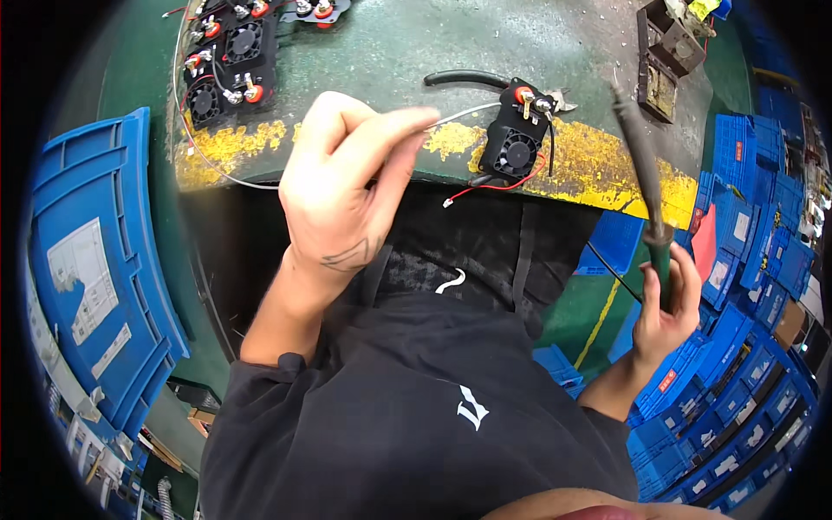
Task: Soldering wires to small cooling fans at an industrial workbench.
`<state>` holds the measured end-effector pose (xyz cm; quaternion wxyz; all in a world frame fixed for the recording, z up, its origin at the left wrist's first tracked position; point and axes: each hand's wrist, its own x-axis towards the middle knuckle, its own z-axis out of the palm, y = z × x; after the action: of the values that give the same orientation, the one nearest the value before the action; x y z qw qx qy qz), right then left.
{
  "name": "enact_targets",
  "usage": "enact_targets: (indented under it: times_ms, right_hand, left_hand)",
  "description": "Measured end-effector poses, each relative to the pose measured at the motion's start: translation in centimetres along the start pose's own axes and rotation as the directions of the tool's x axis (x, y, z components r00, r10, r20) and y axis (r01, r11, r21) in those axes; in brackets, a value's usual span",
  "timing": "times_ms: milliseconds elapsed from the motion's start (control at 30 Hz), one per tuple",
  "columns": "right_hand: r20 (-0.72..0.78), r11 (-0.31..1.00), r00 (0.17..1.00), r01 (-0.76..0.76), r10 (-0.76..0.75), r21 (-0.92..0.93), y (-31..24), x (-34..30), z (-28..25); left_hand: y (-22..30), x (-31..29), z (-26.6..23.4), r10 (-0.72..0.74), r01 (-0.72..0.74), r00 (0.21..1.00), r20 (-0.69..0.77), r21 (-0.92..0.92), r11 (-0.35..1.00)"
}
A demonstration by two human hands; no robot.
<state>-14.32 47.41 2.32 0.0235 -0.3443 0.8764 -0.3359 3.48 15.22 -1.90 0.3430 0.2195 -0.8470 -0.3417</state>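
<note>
My left hand (342, 178) is closed, thumb and forefinger pinching a thin silvery solder wire (472, 113). Its end reaches toward a black fan module (496, 139) at the front edge of the bench. On that module are two terminals, one with a red ring (523, 94), and a small square fan (516, 154). A red lead with a white plug (448, 204) hangs over the edge. In my right hand (666, 316) is a soldering iron (642, 160), fingers wrapped round its green handle. The iron points up and away, to the right of the module, apart from it.
More fan modules (244, 43) stand at the back left of the worn bench (390, 52). A black tube (464, 77) and metal cutters (563, 101) lie by the near module. A metal stand (672, 56) is at back right. Blue crates (104, 260) flank both sides.
</note>
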Motion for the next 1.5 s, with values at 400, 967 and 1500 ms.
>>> enact_targets:
  times_ms: [400,967,1500]
  right_hand:
    - [0.089,0.985,0.989,0.125,-0.115,-0.115,-2.2,-0.1,0.8]
    - [0.172,0.998,0.985,0.033,-0.022,-0.061,-1.3,0.3,1.0]
    - [0.177,0.993,0.981,0.088,-0.073,-0.079,-1.4,0.7,0.7]
  left_hand:
    - [-0.2,0.4,2.5,0.038,-0.032,0.995,0.088,-0.064,0.997]
    - [0.0,0.3,2.9,0.030,-0.022,0.996,0.084,-0.089,0.996]
    - [-0.1,0.3,3.2,0.043,-0.038,0.996,0.083,-0.067,0.997]
